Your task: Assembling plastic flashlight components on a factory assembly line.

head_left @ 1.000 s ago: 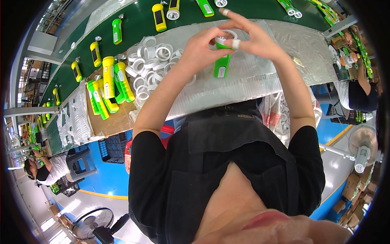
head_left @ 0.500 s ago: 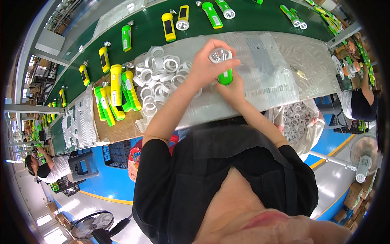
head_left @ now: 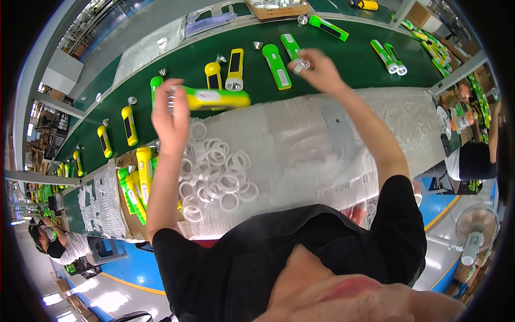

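My left hand is closed around the lamp end of a flashlight, which lies nearly level above the table's far side and shows green and yellow, smeared by motion. At the back, my right hand has its fingertips closed at the clear lens end of a green flashlight on the dark green belt. Just left of that one lies another green flashlight. White rings are heaped on the plastic-covered table, right of my left forearm.
Several yellow and green flashlights, some with loose reflectors, line the belt. More flashlights are piled left of my forearm. A carton stands behind the belt. Other people sit at the far left and far right.
My hands have come apart from the flashlight they held together. The left has swung left with a flashlight; the right has reached up to the belt. The view has shifted, bringing more belt in.
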{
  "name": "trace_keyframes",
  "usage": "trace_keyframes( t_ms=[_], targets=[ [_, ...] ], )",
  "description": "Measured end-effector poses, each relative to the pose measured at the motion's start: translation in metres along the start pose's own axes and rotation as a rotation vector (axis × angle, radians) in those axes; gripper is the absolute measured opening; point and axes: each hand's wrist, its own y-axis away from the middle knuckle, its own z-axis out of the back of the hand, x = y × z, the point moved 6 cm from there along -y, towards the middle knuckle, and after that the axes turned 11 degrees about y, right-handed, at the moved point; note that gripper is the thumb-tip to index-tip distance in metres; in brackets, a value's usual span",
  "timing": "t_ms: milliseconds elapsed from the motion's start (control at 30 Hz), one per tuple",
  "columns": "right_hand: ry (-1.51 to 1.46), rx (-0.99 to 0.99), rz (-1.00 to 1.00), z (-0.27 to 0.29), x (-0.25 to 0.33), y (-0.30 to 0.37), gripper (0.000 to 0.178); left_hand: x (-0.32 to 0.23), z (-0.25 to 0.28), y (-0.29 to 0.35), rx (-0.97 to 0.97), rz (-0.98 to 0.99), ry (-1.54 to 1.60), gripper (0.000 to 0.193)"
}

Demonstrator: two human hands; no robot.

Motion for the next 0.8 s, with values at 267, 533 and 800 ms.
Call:
trace_keyframes(
  t_ms=[267,533,800],
  targets=[
    [1.119,-0.010,-0.327,0.005,-0.236,-0.183,0.070,0.135,-0.006,-0.015,0.337,0.111,-0.561,0.036],
    [0.986,0.382,-0.353,-0.012,-0.192,-0.150,0.064,0.092,-0.026,-0.010,0.461,0.158,-0.440,0.044],
    [0.332,0.235,-0.193,0.050,-0.068,-0.006,0.077,0.004,-0.112,0.025,0.521,0.117,0.173,0.042]
  ],
)
